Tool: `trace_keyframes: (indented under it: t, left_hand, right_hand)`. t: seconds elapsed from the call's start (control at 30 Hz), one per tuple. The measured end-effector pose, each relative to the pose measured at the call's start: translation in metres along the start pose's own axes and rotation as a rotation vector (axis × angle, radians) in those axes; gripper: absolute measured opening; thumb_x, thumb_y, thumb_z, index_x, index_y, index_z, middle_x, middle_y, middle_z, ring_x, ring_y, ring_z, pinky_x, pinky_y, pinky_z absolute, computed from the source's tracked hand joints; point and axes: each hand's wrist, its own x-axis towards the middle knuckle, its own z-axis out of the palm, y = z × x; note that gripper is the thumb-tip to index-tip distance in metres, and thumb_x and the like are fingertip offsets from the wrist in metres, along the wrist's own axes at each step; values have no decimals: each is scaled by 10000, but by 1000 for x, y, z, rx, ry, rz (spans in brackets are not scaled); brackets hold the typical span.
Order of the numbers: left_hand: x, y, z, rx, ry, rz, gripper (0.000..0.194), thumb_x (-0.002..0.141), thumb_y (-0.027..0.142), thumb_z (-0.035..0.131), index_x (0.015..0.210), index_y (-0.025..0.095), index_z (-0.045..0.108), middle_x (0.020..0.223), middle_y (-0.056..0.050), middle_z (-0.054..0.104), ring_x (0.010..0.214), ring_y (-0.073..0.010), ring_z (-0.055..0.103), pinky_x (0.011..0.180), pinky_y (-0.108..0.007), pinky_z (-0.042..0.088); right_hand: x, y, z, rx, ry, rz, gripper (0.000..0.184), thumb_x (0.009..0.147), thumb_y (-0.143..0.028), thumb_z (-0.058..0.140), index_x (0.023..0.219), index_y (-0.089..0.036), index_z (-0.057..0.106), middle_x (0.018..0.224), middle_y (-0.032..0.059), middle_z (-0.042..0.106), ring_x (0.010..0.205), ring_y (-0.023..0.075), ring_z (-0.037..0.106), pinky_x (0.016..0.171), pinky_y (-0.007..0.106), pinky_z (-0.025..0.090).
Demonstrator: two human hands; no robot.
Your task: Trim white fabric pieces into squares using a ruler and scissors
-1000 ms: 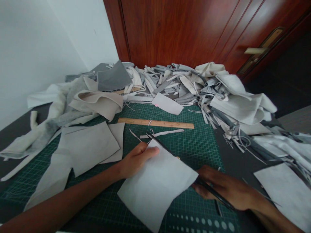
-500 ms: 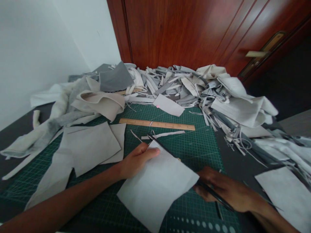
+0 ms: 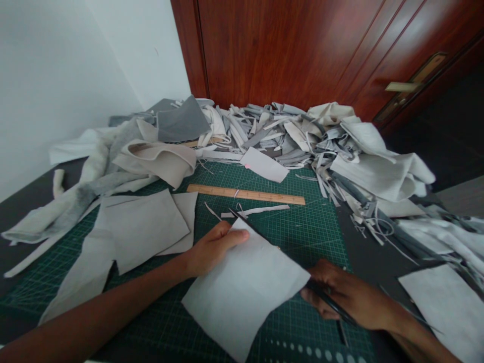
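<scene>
With the white cloth piece (image 3: 249, 290) taken as the centre of the dial, it is held over the near middle of the green cutting mat (image 3: 310, 227). Its 11 o'clock side is gripped by the left hand (image 3: 215, 247): the thumb is pressed flat on top, and the other fingers are mostly hidden beneath. At 3 o'clock, the scissors (image 3: 333, 304) are grasped by the right hand (image 3: 346, 297), its fingers curled around the handles; how far the handles are parted cannot be told. The blades are lined up along the edge between 12 and 2 o'clock, tips projecting past the corner.

For a clean trim, that edge is best kept taut and flat, with the left thumb drawn back from the nearby blade line. A smooth, steady stroke is judged better than short snips. The tips should be watched, since a narrow strip (image 3: 264, 209) lies near them at 12 o'clock, below the wooden ruler (image 3: 264, 195).
</scene>
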Motion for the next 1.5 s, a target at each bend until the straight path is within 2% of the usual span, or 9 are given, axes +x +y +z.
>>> trace_keyframes:
  t: [0.17,0.3,0.4,0.5,0.57,0.73,1.0,1.23,1.5]
  left_hand:
    - [0,-1,1,1,-6,7,483,775,612,670,588,190,527,561,35,477,488,-114,445,459,-240,358]
    - [1,2,-1,137,-24,91,425,899,537,552,665,184,576,615,14,544,532,-138,504,488,-251,380]
    - [8,4,-7,413,-20,434,354,979,372,480,722,171,617,790,-46,649,750,-191,620,685,-311,494]
    - [14,7,-14,653,-5,816,284,997,227,476,786,155,652,1124,-124,696,1071,-243,613,963,-401,471]
    - [16,9,-17,751,-8,942,277,1008,171,482,787,157,648,1202,-129,694,1132,-241,587,1010,-408,449]
    - [12,12,-20,1029,113,1150,151,986,148,566,899,151,689,1059,-94,697,1032,-226,580,967,-372,477]
    - [-4,8,-18,1233,324,1348,227,948,198,631,1161,206,709,987,-66,692,950,-217,623,868,-329,521]
    - [-9,3,-16,1127,266,1289,271,907,182,686,1158,264,741,909,-42,705,906,-208,640,886,-324,527]
    - [-8,12,-9,1162,313,1418,120,985,176,605,1044,206,706,885,-21,729,869,-192,609,857,-306,529]
  right_hand:
    - [3,3,4,85,11,39,680,1018,-722,267,610,-221,476,511,-29,480,488,104,456,581,266,441]
    - [3,20,12,262,42,93,620,999,-694,419,601,-219,406,478,-67,393,414,65,354,438,222,306]
    - [5,30,13,413,125,112,598,982,-655,506,587,-212,429,446,-71,386,388,56,323,405,218,271]
    - [8,35,9,496,176,129,564,966,-666,517,634,-211,470,429,-72,403,359,65,329,379,220,261]
    - [10,37,7,523,200,141,543,951,-675,529,670,-212,483,423,-78,414,344,65,317,365,216,252]
    - [14,37,8,534,192,121,535,934,-669,561,672,-208,489,426,-72,437,349,62,322,369,209,256]
    - [14,39,9,546,178,116,515,933,-635,586,671,-202,492,434,-67,443,367,63,337,392,212,279]
    - [15,37,10,547,188,99,522,917,-636,607,650,-208,477,442,-71,436,363,57,329,376,205,251]
    - [16,35,10,527,184,96,523,923,-628,604,640,-207,477,437,-73,426,363,56,319,381,210,254]
